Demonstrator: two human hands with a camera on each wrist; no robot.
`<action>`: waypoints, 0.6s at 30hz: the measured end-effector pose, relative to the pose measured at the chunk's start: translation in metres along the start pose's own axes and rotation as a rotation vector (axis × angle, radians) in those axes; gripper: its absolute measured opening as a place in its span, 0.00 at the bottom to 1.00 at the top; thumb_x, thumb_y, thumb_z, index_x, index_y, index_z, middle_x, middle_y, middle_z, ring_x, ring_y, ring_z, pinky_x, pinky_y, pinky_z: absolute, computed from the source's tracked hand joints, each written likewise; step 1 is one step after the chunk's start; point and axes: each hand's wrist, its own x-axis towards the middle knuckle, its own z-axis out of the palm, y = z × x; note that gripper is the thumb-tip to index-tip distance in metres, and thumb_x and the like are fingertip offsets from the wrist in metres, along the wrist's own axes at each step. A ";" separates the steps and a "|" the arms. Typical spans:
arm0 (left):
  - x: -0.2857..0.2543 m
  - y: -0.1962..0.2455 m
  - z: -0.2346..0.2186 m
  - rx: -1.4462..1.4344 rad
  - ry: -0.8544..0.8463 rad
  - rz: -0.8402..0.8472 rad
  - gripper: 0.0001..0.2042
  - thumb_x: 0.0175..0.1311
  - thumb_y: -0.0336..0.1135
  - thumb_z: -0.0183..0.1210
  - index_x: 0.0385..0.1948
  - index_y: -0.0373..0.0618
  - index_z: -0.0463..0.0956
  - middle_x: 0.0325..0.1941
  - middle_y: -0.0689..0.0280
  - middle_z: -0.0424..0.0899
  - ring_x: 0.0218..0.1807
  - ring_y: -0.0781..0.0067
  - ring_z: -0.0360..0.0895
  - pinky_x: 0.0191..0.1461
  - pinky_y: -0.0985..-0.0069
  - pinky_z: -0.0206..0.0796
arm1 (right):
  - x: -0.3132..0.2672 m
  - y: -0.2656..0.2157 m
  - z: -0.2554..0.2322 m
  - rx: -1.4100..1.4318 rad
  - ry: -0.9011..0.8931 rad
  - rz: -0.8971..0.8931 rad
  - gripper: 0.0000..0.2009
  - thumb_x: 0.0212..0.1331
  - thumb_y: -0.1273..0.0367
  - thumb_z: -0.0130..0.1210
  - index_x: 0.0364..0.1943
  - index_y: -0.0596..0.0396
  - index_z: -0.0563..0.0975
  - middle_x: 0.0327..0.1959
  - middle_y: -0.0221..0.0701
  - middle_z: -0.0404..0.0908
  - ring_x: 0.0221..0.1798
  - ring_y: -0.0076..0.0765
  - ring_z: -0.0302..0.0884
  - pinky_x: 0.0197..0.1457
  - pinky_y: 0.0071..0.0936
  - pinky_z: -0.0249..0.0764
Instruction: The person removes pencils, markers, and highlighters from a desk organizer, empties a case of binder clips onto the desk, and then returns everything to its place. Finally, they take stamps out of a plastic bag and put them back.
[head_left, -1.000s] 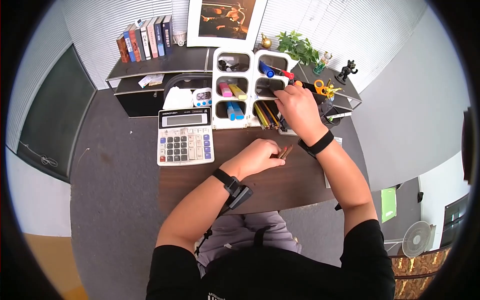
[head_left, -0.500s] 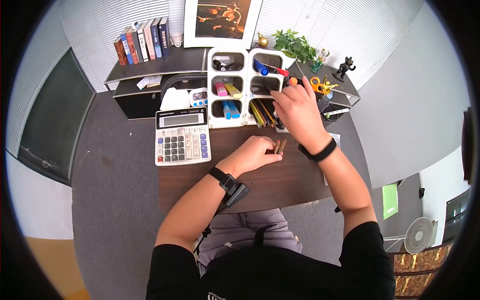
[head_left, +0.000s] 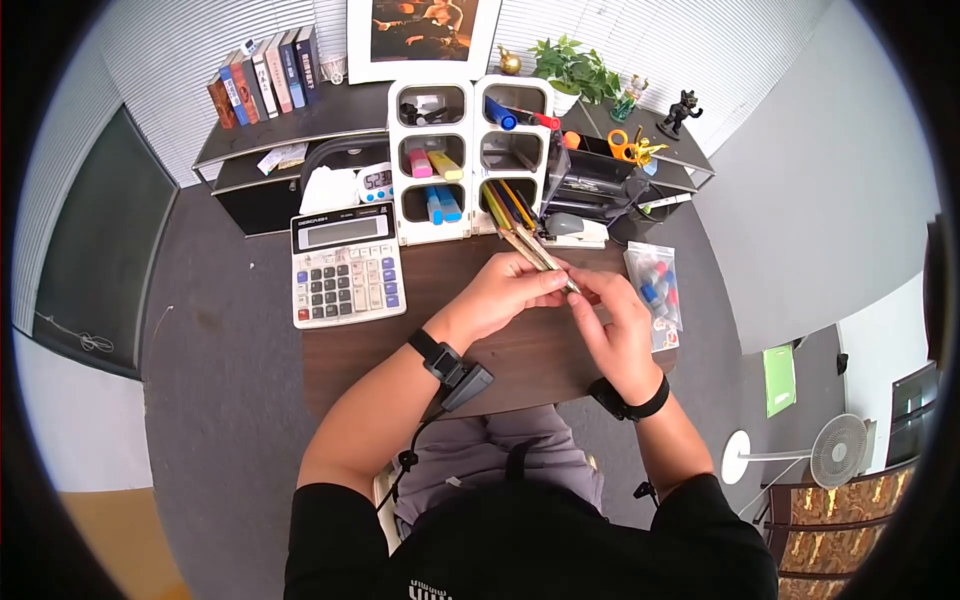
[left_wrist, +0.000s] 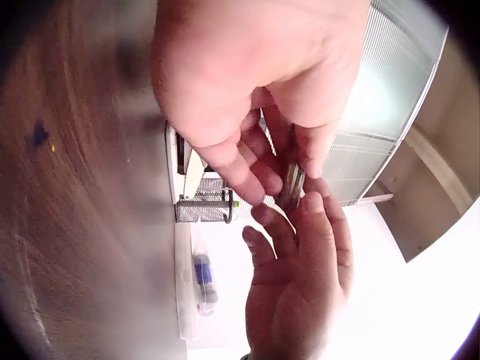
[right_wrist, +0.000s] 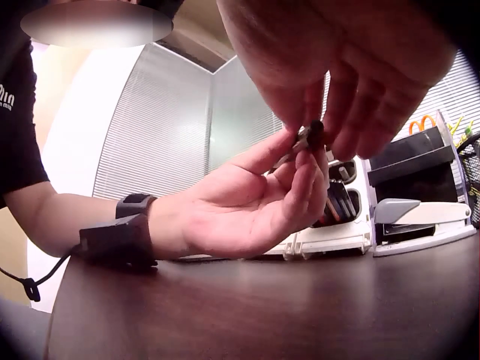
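Above the dark wooden desk, the left hand pinches a small bundle of pencils between thumb and fingers. The right hand has its thumb and fingertips at the lower end of the same bundle, and the two hands nearly meet. In the left wrist view the pencils stand between both hands' fingertips. In the right wrist view the left hand holds them, their ends partly hidden. Behind is a white organizer with six compartments; its lower right one holds more pencils, its middle right one shows no pens.
A calculator lies left of the organizer, with a timer behind it. To the right are a stapler, a clear bag of coloured items and a black holder with orange scissors. Books stand at the back left.
The right hand has come down from the organizer's middle right compartment to the bundle. The left hand has raised the pencils, which now tilt toward the organizer. The head view has shifted slightly.
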 end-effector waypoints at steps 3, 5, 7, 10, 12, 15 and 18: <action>0.002 -0.001 -0.004 -0.102 -0.015 0.014 0.14 0.77 0.32 0.60 0.58 0.34 0.80 0.55 0.58 0.86 0.56 0.68 0.85 0.63 0.69 0.80 | 0.002 0.003 0.002 0.016 0.046 0.004 0.14 0.64 0.77 0.66 0.53 0.59 0.83 0.44 0.40 0.86 0.42 0.40 0.85 0.46 0.32 0.82; 0.000 -0.002 -0.006 -0.120 -0.011 0.023 0.15 0.77 0.32 0.60 0.58 0.34 0.80 0.54 0.59 0.86 0.55 0.69 0.85 0.62 0.69 0.80 | 0.009 -0.001 0.000 -0.026 0.103 -0.038 0.11 0.63 0.78 0.65 0.49 0.59 0.84 0.42 0.39 0.87 0.40 0.39 0.86 0.46 0.31 0.82; 0.000 0.000 -0.006 -0.143 -0.024 0.072 0.16 0.77 0.33 0.61 0.59 0.33 0.80 0.51 0.60 0.87 0.51 0.72 0.85 0.59 0.72 0.80 | 0.025 -0.009 -0.010 -0.105 0.199 -0.126 0.08 0.62 0.80 0.65 0.44 0.59 0.85 0.40 0.38 0.88 0.40 0.37 0.86 0.45 0.30 0.81; 0.000 0.003 -0.003 -0.018 -0.001 0.012 0.16 0.77 0.34 0.61 0.59 0.33 0.80 0.48 0.62 0.87 0.48 0.75 0.85 0.57 0.74 0.80 | 0.063 -0.022 -0.021 -0.244 0.273 -0.286 0.10 0.57 0.80 0.67 0.43 0.59 0.84 0.38 0.37 0.87 0.38 0.41 0.85 0.43 0.33 0.82; 0.001 0.001 -0.004 0.015 -0.003 -0.008 0.17 0.77 0.35 0.61 0.59 0.34 0.80 0.47 0.63 0.87 0.46 0.77 0.84 0.56 0.75 0.80 | 0.093 -0.020 -0.014 -0.296 0.222 -0.343 0.10 0.56 0.80 0.67 0.42 0.58 0.84 0.37 0.37 0.86 0.38 0.43 0.85 0.42 0.34 0.82; 0.003 -0.002 -0.005 0.078 -0.021 -0.036 0.16 0.78 0.35 0.61 0.59 0.34 0.81 0.47 0.65 0.87 0.46 0.79 0.84 0.55 0.76 0.80 | 0.131 -0.010 0.010 -0.451 0.143 -0.506 0.06 0.57 0.74 0.67 0.38 0.54 0.84 0.32 0.33 0.83 0.37 0.44 0.84 0.41 0.37 0.81; 0.003 -0.001 -0.008 0.157 -0.013 -0.085 0.15 0.77 0.36 0.62 0.57 0.35 0.82 0.46 0.67 0.87 0.45 0.80 0.84 0.54 0.77 0.80 | 0.153 -0.001 0.033 -0.601 0.036 -0.577 0.02 0.57 0.71 0.64 0.31 0.51 0.82 0.28 0.30 0.81 0.35 0.42 0.83 0.41 0.39 0.79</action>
